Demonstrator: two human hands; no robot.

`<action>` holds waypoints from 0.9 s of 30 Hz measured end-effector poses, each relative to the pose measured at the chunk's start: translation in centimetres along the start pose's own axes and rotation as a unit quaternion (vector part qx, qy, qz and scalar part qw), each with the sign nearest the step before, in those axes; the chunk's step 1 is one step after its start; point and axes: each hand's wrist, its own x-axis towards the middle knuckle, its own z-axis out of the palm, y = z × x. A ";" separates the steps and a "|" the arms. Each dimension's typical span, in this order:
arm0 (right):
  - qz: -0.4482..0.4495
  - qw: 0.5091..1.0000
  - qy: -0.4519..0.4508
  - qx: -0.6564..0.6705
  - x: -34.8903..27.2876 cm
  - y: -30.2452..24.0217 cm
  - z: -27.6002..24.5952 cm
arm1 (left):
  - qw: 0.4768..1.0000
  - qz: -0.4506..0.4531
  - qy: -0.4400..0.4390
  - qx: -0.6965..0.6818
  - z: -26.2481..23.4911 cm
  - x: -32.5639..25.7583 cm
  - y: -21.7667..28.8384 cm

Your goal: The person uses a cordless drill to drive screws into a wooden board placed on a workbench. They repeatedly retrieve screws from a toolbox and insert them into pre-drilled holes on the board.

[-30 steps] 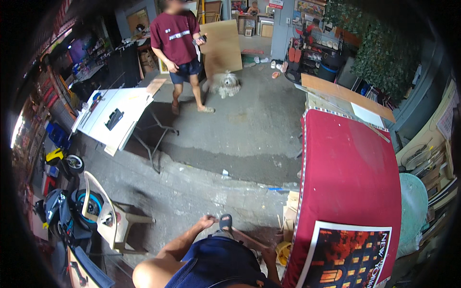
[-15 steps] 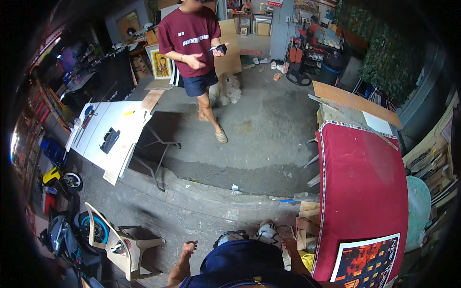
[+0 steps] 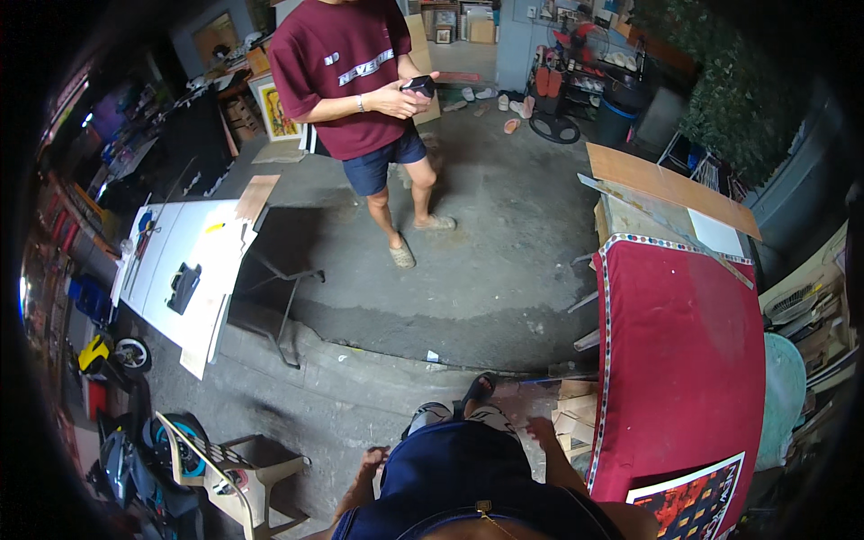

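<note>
Hands hang empty, fingers loosely apart: left hand [image 3: 371, 462] over the floor, right hand [image 3: 543, 430] beside the red-clothed counter [image 3: 684, 360].

Grey concrete floor [image 3: 504, 270], with a raised kerb [image 3: 360, 360] crossing it. White folding table [image 3: 180, 270] at left, bearing a black object [image 3: 184, 286], a wooden board [image 3: 256, 196] and small tools. At right, a table under a red cloth [image 3: 684, 360], a poster [image 3: 693, 499] on its near end, a plywood sheet [image 3: 670, 187] at the far end
</note>
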 end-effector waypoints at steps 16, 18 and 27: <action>0.062 0.702 0.483 0.520 -29.8 9.3 7.9 | 0.840 0.095 -0.271 0.461 11.9 7.2 22.1; -0.008 0.582 0.555 0.595 -34.7 12.6 8.2 | 0.773 0.106 -0.341 0.525 17.4 8.2 21.0; -0.270 0.301 0.586 0.702 -44.6 16.2 -1.3 | 0.478 0.208 -0.667 0.532 39.1 -19.8 10.6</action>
